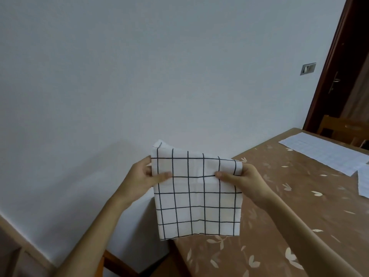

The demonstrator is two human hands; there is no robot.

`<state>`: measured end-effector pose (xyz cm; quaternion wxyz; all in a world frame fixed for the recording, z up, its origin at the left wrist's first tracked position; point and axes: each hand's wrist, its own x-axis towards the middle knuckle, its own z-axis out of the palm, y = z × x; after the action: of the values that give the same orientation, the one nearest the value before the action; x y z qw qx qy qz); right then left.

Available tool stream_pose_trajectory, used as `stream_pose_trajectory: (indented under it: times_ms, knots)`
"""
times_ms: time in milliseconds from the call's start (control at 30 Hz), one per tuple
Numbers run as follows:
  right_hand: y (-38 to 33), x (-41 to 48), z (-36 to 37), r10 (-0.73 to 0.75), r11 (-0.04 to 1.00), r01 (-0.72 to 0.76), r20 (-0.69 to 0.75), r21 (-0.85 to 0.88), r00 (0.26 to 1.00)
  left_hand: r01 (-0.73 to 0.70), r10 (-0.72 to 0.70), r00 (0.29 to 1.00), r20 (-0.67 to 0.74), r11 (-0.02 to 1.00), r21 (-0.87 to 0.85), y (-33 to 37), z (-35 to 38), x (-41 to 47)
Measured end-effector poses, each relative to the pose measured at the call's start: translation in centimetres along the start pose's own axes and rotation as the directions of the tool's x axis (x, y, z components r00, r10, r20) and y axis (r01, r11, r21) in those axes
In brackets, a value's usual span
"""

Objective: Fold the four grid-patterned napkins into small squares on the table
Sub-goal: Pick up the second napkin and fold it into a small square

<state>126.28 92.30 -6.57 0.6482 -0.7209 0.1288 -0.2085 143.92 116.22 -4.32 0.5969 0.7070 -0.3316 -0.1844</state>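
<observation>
A white napkin with a black grid hangs in the air, folded over at its top edge, above the table's left end. My left hand pinches its upper left side and my right hand pinches its upper right side, thumbs on the front. Two more pale napkins lie flat on the table: a long one at the far right and part of another cut off by the right edge.
The table has a brown cloth with pale leaf prints and runs along a white wall. A wooden chair stands past its far end by a dark door frame. Another wooden piece shows below left.
</observation>
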Motion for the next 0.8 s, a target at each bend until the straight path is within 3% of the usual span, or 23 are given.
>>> stream_pose_trajectory:
  times_ms: [233,467,600,700,800]
  knots:
    - [-0.2,-0.1,-1.3,-0.001,0.996,-0.002,-0.036,-0.084,0.999,0.003,-0.003,1.0,-0.009,0.999,0.033,-0.7,0.1,-0.1]
    - [0.7,0.0,-2.4,-0.024,0.991,0.023,-0.008,-0.133,1.0,-0.018,0.011,0.984,-0.179,0.999,-0.034,-0.7,0.7,0.1]
    - [0.9,-0.4,-2.1,-0.11,0.962,0.118,0.046,-0.246,0.993,-0.003,0.024,0.97,-0.244,0.996,0.088,-1.5,0.7,0.3]
    - [1.4,-0.4,-2.1,-0.155,0.881,0.14,0.004,-0.451,0.988,-0.006,0.016,0.995,-0.103,0.995,0.101,-1.1,0.2,-0.1]
    - [1.2,-0.4,-2.2,-0.158,0.826,0.118,-0.025,-0.551,0.987,0.003,-0.007,1.0,0.014,0.973,0.23,-1.2,-0.2,-0.8]
